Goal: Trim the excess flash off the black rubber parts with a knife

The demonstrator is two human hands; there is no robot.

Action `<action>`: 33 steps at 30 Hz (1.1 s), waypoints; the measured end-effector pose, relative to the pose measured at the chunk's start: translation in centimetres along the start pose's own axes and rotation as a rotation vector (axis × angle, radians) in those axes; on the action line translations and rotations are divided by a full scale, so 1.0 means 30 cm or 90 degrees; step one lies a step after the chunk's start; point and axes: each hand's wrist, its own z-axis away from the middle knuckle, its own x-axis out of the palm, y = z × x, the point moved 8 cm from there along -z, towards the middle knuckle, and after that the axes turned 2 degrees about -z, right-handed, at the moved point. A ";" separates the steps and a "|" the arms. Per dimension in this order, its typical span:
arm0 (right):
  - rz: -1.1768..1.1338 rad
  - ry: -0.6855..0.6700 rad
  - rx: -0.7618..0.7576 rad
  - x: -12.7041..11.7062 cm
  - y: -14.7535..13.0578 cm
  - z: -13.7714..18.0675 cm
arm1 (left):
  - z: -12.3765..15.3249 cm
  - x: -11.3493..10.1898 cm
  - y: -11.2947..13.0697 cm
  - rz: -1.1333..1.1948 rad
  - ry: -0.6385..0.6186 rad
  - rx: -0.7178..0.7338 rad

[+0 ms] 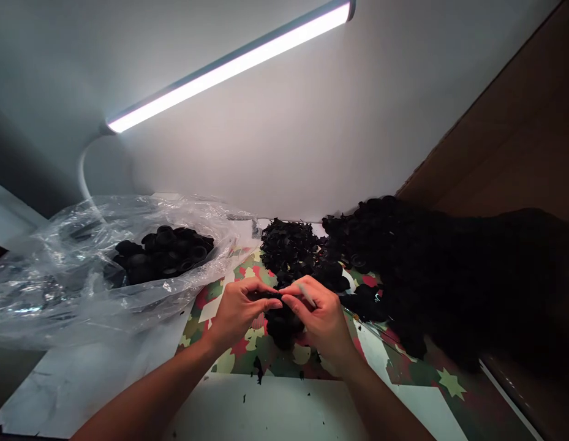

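Note:
My left hand (245,306) pinches a small black rubbery-looking piece (269,295) between thumb and fingertips. Close against it, my right hand (315,312) is closed too, thumb and index meeting at the same piece. A pale, slim thing (307,295) shows across the right fingers; I cannot make out what it is. Most of the black piece is hidden by the fingers. Directly beneath the hands lies a clump of black rounded pieces (284,327). Just beyond them is a heap of black shredded scraps (291,242).
At left, an open clear plastic bag (82,288) holds black cup-shaped pieces (167,254). A large black pile (431,269) fills the right side, beside a cardboard panel (509,135). A lit lamp bar (233,64) hangs above. Patterned paper (238,361) covers part of the table.

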 end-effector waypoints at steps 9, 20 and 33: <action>0.328 -0.087 -0.206 0.046 -0.044 0.021 | 0.005 0.010 0.051 -0.171 -0.004 0.140; 0.242 -0.017 -0.120 0.038 -0.010 -0.012 | 0.003 -0.016 0.090 -0.172 -0.011 0.176; 0.091 -0.084 -0.174 0.048 -0.066 -0.003 | 0.004 -0.018 0.081 -0.218 -0.013 0.172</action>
